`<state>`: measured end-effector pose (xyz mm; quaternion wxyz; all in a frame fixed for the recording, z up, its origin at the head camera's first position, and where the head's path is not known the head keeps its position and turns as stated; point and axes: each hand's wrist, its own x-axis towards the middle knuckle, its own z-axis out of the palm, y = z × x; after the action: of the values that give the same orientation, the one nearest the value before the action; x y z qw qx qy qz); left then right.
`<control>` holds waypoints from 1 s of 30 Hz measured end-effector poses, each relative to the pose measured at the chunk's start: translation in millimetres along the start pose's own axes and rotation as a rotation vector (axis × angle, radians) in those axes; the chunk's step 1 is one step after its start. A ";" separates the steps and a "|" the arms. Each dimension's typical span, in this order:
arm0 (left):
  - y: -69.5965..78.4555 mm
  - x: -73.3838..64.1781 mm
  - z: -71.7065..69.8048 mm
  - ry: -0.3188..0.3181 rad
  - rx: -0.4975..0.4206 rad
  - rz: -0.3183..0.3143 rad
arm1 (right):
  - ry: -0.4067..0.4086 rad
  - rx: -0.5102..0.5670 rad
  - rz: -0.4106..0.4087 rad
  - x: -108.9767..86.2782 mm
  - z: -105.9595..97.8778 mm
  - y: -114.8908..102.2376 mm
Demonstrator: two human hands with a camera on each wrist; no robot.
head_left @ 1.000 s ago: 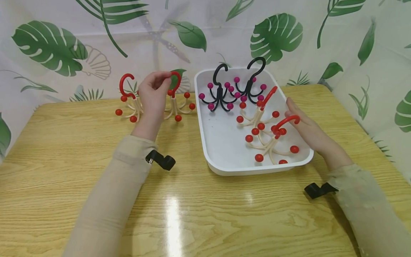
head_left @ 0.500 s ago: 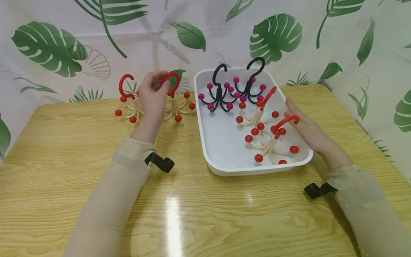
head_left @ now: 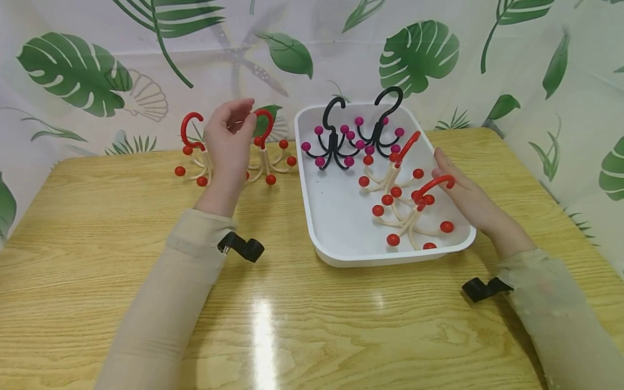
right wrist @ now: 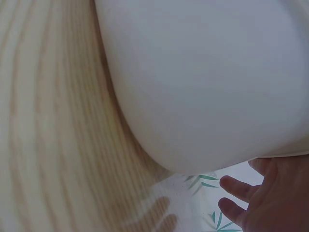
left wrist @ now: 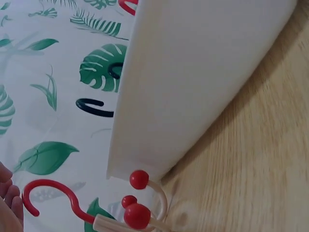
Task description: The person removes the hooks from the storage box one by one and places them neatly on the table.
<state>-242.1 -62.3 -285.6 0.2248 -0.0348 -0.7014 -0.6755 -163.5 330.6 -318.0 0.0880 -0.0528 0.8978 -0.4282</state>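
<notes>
My left hand (head_left: 228,146) is beside the red hook of a beige multi-arm hanger (head_left: 264,157) with red ball tips. Thumb and fingers are parted, and the hook is not gripped; in the left wrist view the fingers (left wrist: 13,195) lie right by the hook (left wrist: 50,183), and whether they touch is unclear. A similar hanger (head_left: 203,160) stands to the left, partly hidden by that hand. My right hand (head_left: 468,195) rests with straight fingers against the right side of a white bin (head_left: 310,216); its thumb is near the rim in the right wrist view.
Inside the bin, two black hangers (head_left: 333,142) with magenta tips stand at the back and two beige ones (head_left: 411,219) with red hooks at the right. A leaf-print cloth (head_left: 195,43) hangs behind the wooden table (head_left: 341,325).
My left fingers pinched the hanger's red hook earlier; they have let go, and the hand has drawn slightly left. The hanger stays standing. My right hand and the bin look unmoved.
</notes>
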 end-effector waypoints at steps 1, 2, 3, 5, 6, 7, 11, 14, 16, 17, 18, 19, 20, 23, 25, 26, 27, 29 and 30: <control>2.5 -1.3 1.2 -0.005 -0.015 0.006 | 0.000 0.001 -0.001 0.1 0.0 -0.1; 5.2 -2.9 2.6 -0.012 -0.031 0.014 | 0.001 0.003 -0.003 0.1 0.0 -0.2; 7.7 -4.6 4.2 -0.021 -0.048 0.023 | 0.001 0.004 -0.003 0.1 0.0 -0.2; 13.0 -8.8 8.0 -0.047 -0.087 0.040 | 0.001 0.005 -0.004 0.5 -0.1 0.0; 15.9 -11.3 10.3 -0.061 -0.110 0.046 | 0.001 0.005 -0.003 0.6 -0.1 0.0; 19.2 -14.1 12.5 -0.075 -0.122 0.047 | 0.000 0.004 -0.004 0.7 -0.3 0.2; 32.5 -26.9 22.5 -0.137 -0.150 0.041 | -0.001 -0.003 -0.009 0.7 -0.9 0.0; 39.3 -36.8 31.4 -0.186 -0.148 0.047 | 0.000 -0.007 -0.021 0.8 -1.4 0.0; 42.0 -43.3 37.8 -0.225 -0.151 0.060 | 0.000 -0.006 -0.025 1.0 -1.7 0.3; 42.8 -46.4 41.0 -0.244 -0.145 0.068 | -0.001 -0.006 -0.027 1.3 -1.7 0.5; 43.5 -49.9 43.8 -0.267 -0.142 0.079 | -0.001 -0.007 -0.029 1.4 -1.8 0.7; 44.6 -53.6 46.5 -0.289 -0.130 0.086 | -0.001 -0.008 -0.028 1.6 -1.9 0.9; 45.4 -57.0 49.2 -0.315 -0.128 0.099 | 0.000 -0.011 -0.027 1.7 -1.9 1.4; 48.7 -67.2 55.8 -0.396 -0.120 0.131 | 0.003 -0.015 -0.029 1.9 -1.6 1.7; 51.1 -73.3 59.4 -0.443 -0.121 0.138 | 0.004 -0.015 -0.032 1.9 -1.5 1.9; 52.3 -76.0 61.1 -0.465 -0.126 0.135 | 0.004 -0.013 -0.034 1.9 -1.4 1.7; 53.6 -78.8 62.5 -0.482 -0.122 0.130 | 0.003 -0.010 -0.036 1.7 -1.4 1.3; 55.5 -83.8 65.3 -0.512 -0.118 0.116 | 0.006 -0.014 -0.036 1.5 -1.5 1.5; 56.4 -86.3 66.5 -0.526 -0.117 0.108 | 0.005 -0.014 -0.034 1.6 -1.6 1.4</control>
<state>-162.7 28.6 -263.4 0.0683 -0.2593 -0.6926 -0.6697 -165.4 332.4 -318.3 0.0781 -0.0677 0.8999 -0.4236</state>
